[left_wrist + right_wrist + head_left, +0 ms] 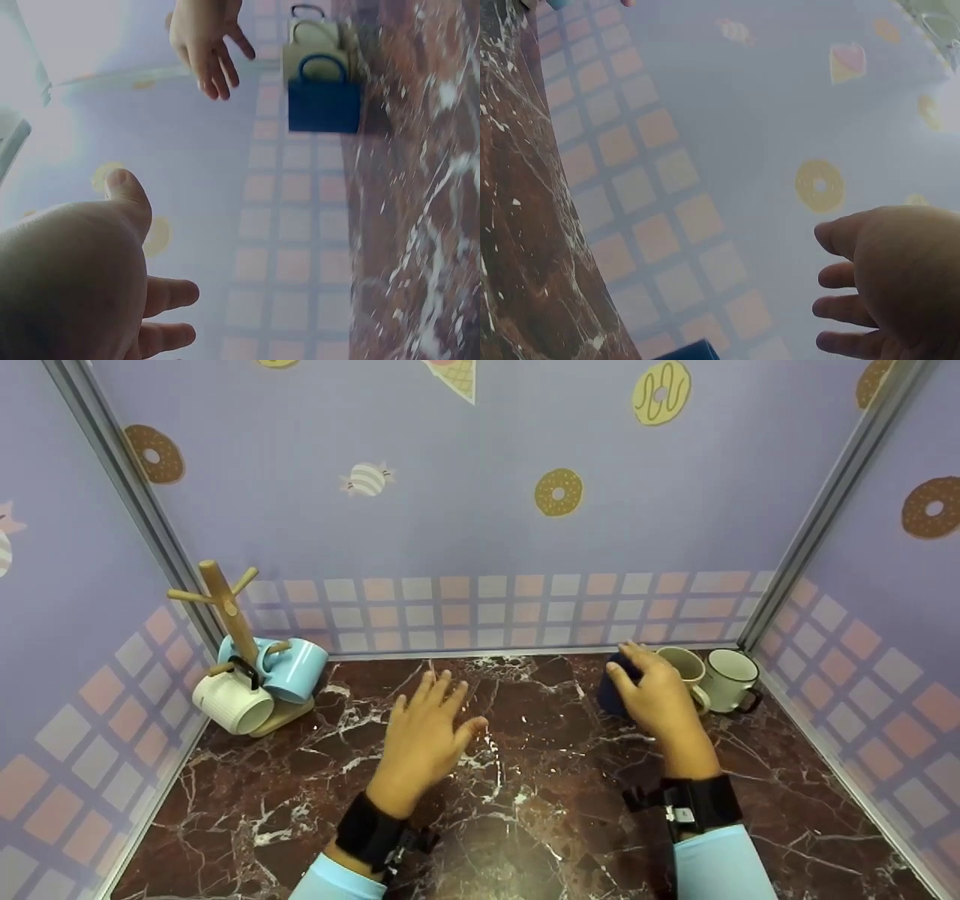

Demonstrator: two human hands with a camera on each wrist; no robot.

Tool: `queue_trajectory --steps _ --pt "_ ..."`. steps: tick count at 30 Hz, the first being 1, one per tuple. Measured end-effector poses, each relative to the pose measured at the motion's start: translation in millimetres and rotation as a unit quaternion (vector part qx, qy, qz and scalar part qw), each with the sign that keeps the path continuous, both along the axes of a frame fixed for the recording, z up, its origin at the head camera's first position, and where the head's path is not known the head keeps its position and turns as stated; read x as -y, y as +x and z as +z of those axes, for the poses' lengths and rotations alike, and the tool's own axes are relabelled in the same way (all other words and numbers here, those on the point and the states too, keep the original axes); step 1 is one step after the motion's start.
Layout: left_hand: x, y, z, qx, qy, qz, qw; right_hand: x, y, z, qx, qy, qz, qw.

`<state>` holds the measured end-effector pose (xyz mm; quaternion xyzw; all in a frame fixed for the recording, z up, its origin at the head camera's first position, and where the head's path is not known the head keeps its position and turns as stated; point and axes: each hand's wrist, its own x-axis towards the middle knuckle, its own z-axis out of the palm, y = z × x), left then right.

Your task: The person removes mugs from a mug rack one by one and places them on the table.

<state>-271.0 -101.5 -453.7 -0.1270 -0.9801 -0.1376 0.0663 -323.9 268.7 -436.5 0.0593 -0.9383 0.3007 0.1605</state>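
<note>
My right hand (658,694) hovers near a dark blue mug (613,690), its fingers extended. In the left wrist view, a gap separates the right hand (208,45) from the blue mug (324,106). Just a corner of that mug (694,351) shows at the bottom of the right wrist view. My left hand (424,735) is held over the middle of the table, fingers spread, with nothing in it. Right of the blue mug stand a beige mug (684,661) and a pale enamel mug (731,681) with a black handle.
At the left stands a wooden mug tree (229,611). Light blue mugs (296,671) and a white ribbed mug (232,701) with a black handle hang on its lower pegs. The dark red marble tabletop (525,810) is bounded by printed wall panels (450,532).
</note>
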Motion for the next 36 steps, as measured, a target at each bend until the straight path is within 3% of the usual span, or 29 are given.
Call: queue_trajectory --steps 7,16,29,36 --pt "24.9 -7.8 5.9 -0.01 0.025 0.034 0.9991 37.7 11.0 4.1 0.001 0.037 0.063 0.997" --pt "48.2 -16.3 11.3 -0.005 0.034 0.061 0.9975 72.7 17.3 -7.3 0.0 0.085 0.127 0.988" --pt "74.0 -17.5 19.6 0.008 0.057 0.087 0.9945 85.8 18.5 -15.7 -0.016 0.097 0.162 0.982" --pt "89.7 -16.8 22.7 0.007 0.088 0.093 0.9918 99.3 22.0 -23.7 0.002 0.117 0.189 0.975"
